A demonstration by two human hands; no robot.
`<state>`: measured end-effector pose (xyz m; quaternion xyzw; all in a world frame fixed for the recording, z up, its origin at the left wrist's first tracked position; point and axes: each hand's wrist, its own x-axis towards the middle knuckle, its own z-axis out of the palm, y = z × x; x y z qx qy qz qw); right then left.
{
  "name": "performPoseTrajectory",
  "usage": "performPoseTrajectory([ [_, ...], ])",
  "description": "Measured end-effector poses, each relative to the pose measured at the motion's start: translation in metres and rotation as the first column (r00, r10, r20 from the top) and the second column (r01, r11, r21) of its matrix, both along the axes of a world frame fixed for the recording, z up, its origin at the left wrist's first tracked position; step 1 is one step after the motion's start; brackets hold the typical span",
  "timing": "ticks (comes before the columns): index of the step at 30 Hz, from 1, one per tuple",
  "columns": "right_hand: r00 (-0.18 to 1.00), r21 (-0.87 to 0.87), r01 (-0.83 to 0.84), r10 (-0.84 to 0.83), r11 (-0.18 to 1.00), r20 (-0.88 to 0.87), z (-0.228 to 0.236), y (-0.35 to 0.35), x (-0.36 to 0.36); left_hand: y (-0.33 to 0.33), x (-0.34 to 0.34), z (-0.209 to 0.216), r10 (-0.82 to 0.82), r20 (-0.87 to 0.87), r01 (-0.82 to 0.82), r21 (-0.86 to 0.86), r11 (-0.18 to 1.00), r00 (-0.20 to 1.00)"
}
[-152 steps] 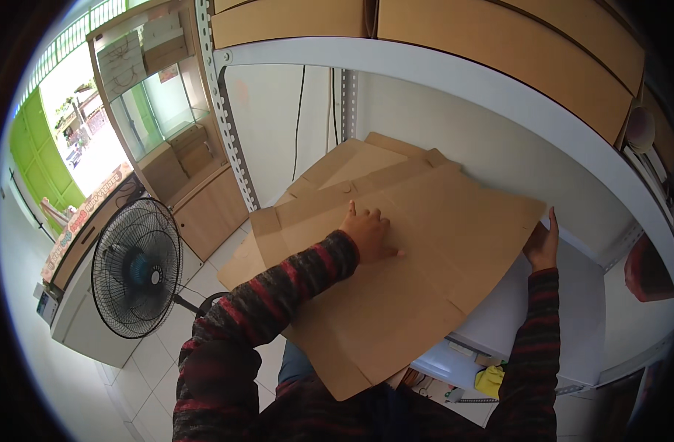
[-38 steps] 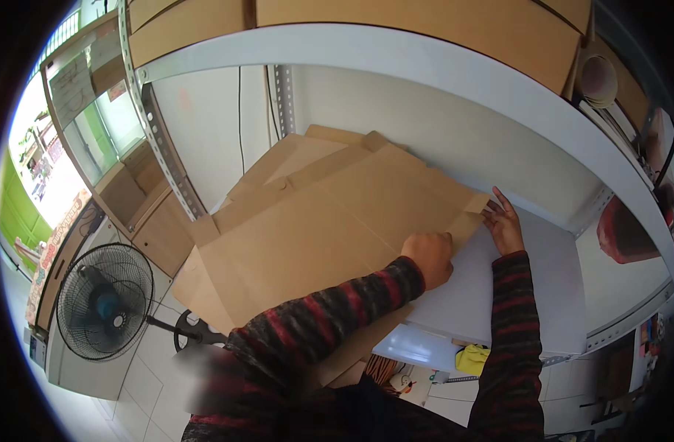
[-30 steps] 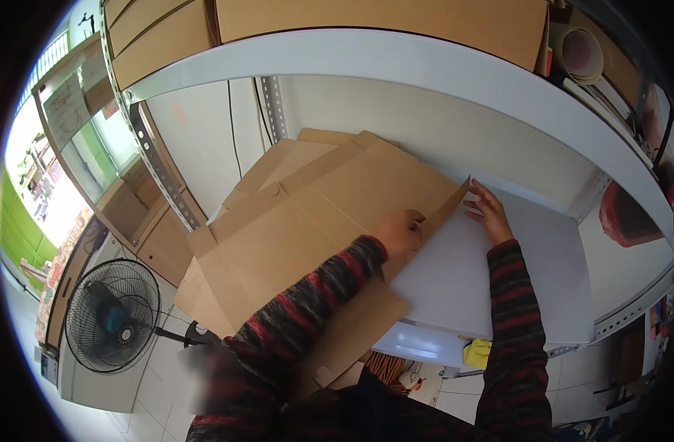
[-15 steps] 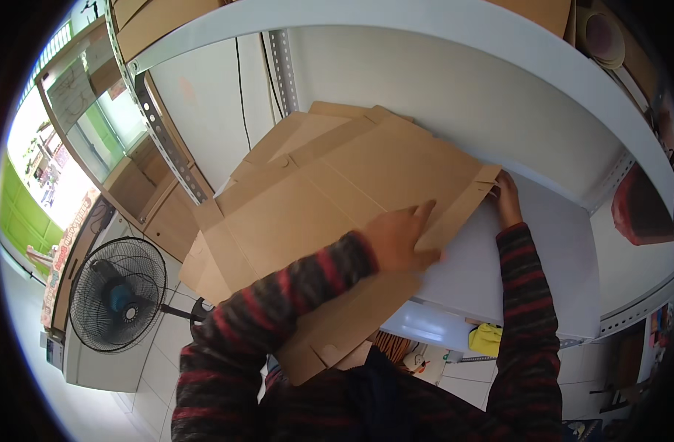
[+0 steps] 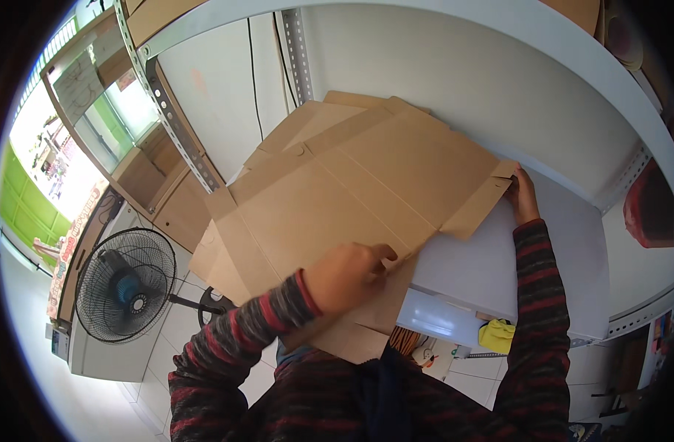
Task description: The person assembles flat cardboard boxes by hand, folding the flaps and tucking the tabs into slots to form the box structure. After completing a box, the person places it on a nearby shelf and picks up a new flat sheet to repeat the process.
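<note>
A flattened brown cardboard box (image 5: 329,199), with crease lines and cut flaps, lies slanted across a grey shelf (image 5: 466,265). My left hand (image 5: 348,276) is at its near edge, fingers curled in on the folded flap there; the fingertips are partly hidden. At the right corner my right hand (image 5: 525,197) pinches the box by a small end flap, with the thumb side hidden under the card. A narrow side flap (image 5: 473,214) bends down between the two hands. More brown cardboard (image 5: 304,121) shows beneath the far left edge.
A black standing fan (image 5: 127,287) stands on the tiled floor at the left. Perforated metal uprights (image 5: 178,110) and a pale shelf beam (image 5: 455,11) frame the space. Yellow cloth (image 5: 497,335) hangs under the shelf's front edge. A red item (image 5: 650,214) is at the far right.
My left hand has moved left and nearer along the box's near edge, its fingers going from spread to curled. The side flap now stands apart at a slit. My right hand keeps its corner.
</note>
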<state>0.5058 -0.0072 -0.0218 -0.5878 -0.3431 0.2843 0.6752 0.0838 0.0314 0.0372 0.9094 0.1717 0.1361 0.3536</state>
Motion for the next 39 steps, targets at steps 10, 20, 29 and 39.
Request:
performPoseTrajectory([
  [10, 1.0, 0.0, 0.008, -0.008, 1.0, 0.0, -0.012, 0.004, 0.013, 0.046, -0.009, -0.021, -0.091, -0.005, 0.07, -0.602, 0.796, 0.996],
  [20, 0.987, 0.021, -0.155, 0.154, 0.988, 0.036, -0.005, -0.008, 0.017, 0.0, 0.027, -0.023, -0.319, 0.136, 0.29, 0.197, 0.937, 0.938],
  [29, 0.963, 0.068, -0.193, 0.202, 0.979, -0.177, 0.018, -0.006, -0.018, -0.005, -0.044, 0.016, 0.187, 0.14, -0.187, -0.013, 0.982, 0.972],
  [39, 0.923, 0.102, -0.188, 0.211, 0.977, -0.321, -0.005, 0.006, 0.029, -0.015, -0.159, -0.04, 0.816, -0.199, -0.836, -0.035, 0.548, 0.543],
])
